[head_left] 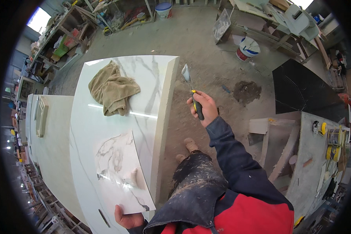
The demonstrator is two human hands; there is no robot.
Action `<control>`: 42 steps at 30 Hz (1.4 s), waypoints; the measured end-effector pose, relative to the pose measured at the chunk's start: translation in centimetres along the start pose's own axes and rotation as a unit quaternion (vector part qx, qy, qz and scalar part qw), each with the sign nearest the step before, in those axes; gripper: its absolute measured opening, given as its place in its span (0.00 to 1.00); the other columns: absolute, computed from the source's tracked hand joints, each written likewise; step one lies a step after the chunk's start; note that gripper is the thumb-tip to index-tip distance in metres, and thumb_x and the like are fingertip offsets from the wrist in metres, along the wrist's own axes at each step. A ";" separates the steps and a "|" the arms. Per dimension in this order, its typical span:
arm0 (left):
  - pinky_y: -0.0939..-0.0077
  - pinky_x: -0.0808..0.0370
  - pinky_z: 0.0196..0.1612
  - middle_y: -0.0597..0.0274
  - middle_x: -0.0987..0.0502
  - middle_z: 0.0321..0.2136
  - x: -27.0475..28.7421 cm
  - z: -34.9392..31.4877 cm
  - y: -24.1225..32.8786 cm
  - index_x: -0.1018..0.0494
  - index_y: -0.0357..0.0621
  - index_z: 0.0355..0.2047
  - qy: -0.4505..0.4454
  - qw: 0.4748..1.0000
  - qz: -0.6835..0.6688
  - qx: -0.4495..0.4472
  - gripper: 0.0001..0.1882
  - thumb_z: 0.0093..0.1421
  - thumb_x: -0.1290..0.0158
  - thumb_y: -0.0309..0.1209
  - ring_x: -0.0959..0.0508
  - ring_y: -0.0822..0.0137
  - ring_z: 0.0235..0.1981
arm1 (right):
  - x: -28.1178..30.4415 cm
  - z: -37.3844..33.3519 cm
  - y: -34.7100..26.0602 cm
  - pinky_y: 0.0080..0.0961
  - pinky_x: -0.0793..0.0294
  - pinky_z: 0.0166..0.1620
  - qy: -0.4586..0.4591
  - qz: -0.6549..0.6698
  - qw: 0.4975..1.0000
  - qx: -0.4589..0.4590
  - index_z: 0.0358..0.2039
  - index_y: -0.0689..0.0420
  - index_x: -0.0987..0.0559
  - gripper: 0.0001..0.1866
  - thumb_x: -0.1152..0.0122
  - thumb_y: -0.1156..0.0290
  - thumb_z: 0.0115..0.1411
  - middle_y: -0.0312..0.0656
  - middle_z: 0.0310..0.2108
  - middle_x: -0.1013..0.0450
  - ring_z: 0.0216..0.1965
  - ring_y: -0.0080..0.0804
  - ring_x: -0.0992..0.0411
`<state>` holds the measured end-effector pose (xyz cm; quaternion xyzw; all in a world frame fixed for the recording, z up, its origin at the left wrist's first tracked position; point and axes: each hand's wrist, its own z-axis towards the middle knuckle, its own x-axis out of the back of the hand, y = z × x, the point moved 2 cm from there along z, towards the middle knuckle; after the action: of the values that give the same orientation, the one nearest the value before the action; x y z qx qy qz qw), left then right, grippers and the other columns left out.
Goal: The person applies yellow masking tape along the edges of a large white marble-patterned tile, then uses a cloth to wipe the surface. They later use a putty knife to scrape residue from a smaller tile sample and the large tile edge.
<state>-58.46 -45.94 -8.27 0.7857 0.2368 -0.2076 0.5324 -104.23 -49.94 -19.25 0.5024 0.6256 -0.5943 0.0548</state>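
My right hand is closed around the black and yellow handle of a putty knife, raised beside the slab's right edge over the floor. White paste covers the knife's tip. My left hand grips the near edge of a marble-patterned tile piece, which lies over the white veined slab. A pale lump that looks like paste sits on the tile piece. Farther up the slab lies a crumpled olive-brown cloth.
A dark pen-like stick lies left of my left hand. Beyond the slab stand buckets on the dusty floor. To the right, a worktable carries yellow tins and a black veined slab. Cluttered shelves line the far left.
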 end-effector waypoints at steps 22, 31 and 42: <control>0.47 0.43 0.69 0.49 0.35 0.65 -3.7 1.7 0.3 0.43 0.37 0.67 0.056 0.998 -0.002 -0.002 0.36 0.61 0.50 0.38 0.35 0.47 0.65 | -0.7 3.4 3.4 0.19 0.31 0.21 0.077 -0.214 0.973 -0.026 0.59 0.62 0.26 0.25 0.38 0.66 0.63 0.37 0.31 0.23 0.20 0.17 0.30; 0.46 0.45 0.70 0.50 0.37 0.67 -3.4 0.4 0.8 0.45 0.38 0.69 0.046 0.999 0.007 -0.003 0.37 0.61 0.50 0.39 0.38 0.47 0.67 | 1.3 0.1 7.6 0.20 0.27 0.28 0.110 -0.277 0.953 0.047 0.59 0.61 0.25 0.26 0.35 0.67 0.62 0.38 0.33 0.22 0.23 0.19 0.29; 0.50 0.41 0.69 0.51 0.35 0.65 2.3 -3.0 4.1 0.43 0.38 0.67 0.028 0.997 -0.071 -0.033 0.34 0.61 0.54 0.31 0.35 0.49 0.65 | -6.4 -12.3 2.1 0.24 0.26 0.34 -0.107 -0.369 0.923 -0.017 0.58 0.60 0.23 0.25 0.35 0.71 0.59 0.40 0.37 0.21 0.29 0.22 0.27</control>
<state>-53.96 -44.13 -5.61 0.7546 0.3134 -0.2146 0.5351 -93.13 -44.14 -12.89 0.1688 0.7670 -0.6120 -0.0932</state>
